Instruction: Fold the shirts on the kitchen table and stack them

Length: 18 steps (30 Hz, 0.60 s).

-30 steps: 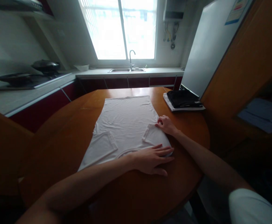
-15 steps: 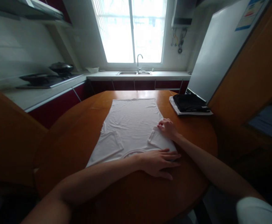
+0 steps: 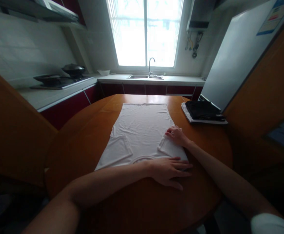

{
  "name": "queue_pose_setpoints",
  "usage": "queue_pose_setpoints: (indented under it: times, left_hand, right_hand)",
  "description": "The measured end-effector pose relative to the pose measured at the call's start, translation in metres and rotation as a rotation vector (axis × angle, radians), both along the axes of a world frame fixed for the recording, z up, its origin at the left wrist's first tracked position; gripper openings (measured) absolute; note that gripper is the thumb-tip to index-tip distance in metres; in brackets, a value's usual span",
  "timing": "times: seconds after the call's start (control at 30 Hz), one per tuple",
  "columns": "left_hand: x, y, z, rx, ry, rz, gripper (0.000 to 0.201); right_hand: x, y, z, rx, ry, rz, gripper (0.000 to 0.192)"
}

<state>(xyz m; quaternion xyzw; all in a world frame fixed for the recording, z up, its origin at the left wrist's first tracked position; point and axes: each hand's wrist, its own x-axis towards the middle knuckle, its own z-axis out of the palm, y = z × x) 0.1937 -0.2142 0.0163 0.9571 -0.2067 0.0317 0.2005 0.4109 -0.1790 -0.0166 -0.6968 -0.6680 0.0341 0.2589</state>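
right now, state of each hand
Left hand: open, lying partly on the white shirt.
Right hand: curled at the shirt's sleeve; grip cannot be told.

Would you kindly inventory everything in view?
shirt: 1, white, on table
table: 1, brown, centre
clothes: 1 pile, black-white, table's right
sink: 1, silver, below window
tap: 1, silver, at sink
window: 1, white, far wall
counter: 1, pale, along walls
bowl: 1, white, counter corner
stove: 1, black, left counter
pans: 2, dark, on stove
hood: 1, grey, upper left
cupboards: several, red, under counter
wall unit: 1, grey, beside window
fridge: 1, silver, right
left hand: 1, on shirt and table
right hand: 1, on shirt
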Motion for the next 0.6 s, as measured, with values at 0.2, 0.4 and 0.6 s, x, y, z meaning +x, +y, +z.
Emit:
queue_pose_setpoints:
  times: [0.2, 0.4, 0.6]
  left_hand:
    - [0.001, 0.000, 0.000, -0.024, 0.009, 0.002, 0.065]
    - [0.001, 0.001, 0.001, -0.035, -0.020, -0.010, 0.065]
    - [0.000, 0.000, 0.002, -0.054, 0.003, 0.006, 0.064]
  right_hand:
    - [0.003, 0.002, -0.003, 0.000, 0.035, 0.036, 0.006]
    - [0.005, 0.002, -0.004, 0.051, 0.274, 0.128, 0.020]
    - [0.013, 0.007, -0.009, 0.032, 0.364, 0.130, 0.027]
